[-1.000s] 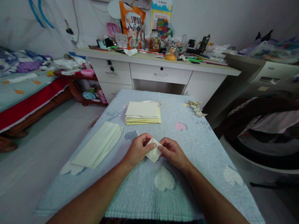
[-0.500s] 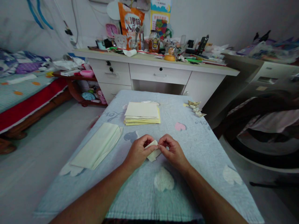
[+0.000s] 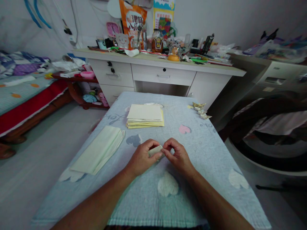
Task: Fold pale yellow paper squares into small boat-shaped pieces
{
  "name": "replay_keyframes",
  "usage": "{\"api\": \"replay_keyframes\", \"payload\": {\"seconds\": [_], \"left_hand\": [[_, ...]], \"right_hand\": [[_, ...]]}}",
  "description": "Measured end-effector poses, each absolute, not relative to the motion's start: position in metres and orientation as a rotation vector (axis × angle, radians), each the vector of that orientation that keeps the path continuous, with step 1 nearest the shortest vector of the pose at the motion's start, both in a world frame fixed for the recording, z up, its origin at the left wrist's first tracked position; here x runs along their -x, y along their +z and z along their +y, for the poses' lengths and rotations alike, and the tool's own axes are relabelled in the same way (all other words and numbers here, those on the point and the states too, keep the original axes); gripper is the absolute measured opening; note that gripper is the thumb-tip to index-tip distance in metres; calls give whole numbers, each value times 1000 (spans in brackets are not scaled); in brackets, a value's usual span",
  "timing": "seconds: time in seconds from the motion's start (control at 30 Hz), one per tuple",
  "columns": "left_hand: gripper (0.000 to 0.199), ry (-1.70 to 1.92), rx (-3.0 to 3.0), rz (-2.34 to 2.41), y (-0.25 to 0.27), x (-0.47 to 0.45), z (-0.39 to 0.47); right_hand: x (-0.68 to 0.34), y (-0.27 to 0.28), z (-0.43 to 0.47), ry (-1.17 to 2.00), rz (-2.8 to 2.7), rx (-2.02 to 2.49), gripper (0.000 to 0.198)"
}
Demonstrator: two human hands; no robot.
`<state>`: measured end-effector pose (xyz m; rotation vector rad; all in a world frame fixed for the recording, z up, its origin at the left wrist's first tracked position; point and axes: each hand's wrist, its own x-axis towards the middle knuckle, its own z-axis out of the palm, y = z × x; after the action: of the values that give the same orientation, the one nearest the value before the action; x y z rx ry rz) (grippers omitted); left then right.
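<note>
Between my two hands is a small folded piece of pale paper (image 3: 155,150), held just above the cloth. My left hand (image 3: 145,157) pinches its left part with thumb and fingers. At its right end my right hand (image 3: 176,155) grips the edge between thumb and forefinger. The fingers cover much of the paper, so its full shape is hidden. Beyond my hands lies a stack of cream and yellow paper sheets (image 3: 145,113). To the left rests a pile of long pale green paper (image 3: 97,151). Several small folded paper pieces (image 3: 201,111) sit at the far right.
A blue patterned cloth (image 3: 203,191) covers the table. Behind it stands a white desk (image 3: 148,73) crowded with a jar (image 3: 157,41), an orange bag (image 3: 133,24) and other clutter. A bed (image 3: 24,92) is at the left, a washing machine (image 3: 268,111) at the right.
The lower flap of the paper, which hung below my fingers, no longer shows there, and the paper looks narrower. Both hands stay in nearly the same place.
</note>
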<state>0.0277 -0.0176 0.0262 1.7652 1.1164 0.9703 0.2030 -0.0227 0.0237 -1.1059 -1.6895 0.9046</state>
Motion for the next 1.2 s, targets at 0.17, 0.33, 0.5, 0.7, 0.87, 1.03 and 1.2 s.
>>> {"api": "replay_keyframes", "payload": {"seconds": [0.17, 0.33, 0.5, 0.7, 0.87, 1.03, 1.2], "left_hand": [[13, 941, -1862, 1074, 27, -26, -16], [15, 1038, -1832, 1091, 24, -26, -15], [13, 1103, -1866, 1119, 21, -27, -15], [14, 1149, -2025, 1136, 22, -26, -17], [13, 1192, -2119, 1143, 22, -25, -17], [13, 1192, -2153, 1153, 22, -26, -19], [11, 1190, -2176, 1177, 21, -27, -20]], "right_hand": [[-204, 23, -23, 763, -1730, 1086, 6], [-202, 25, -26, 452, -1809, 1035, 10], [-200, 24, -30, 323, -1838, 1053, 16], [-198, 25, -32, 304, -1851, 1055, 14], [-197, 26, -33, 292, -1875, 1034, 8], [-195, 28, -34, 218, -1875, 1065, 9], [-193, 26, -35, 164, -1888, 1081, 10]]}}
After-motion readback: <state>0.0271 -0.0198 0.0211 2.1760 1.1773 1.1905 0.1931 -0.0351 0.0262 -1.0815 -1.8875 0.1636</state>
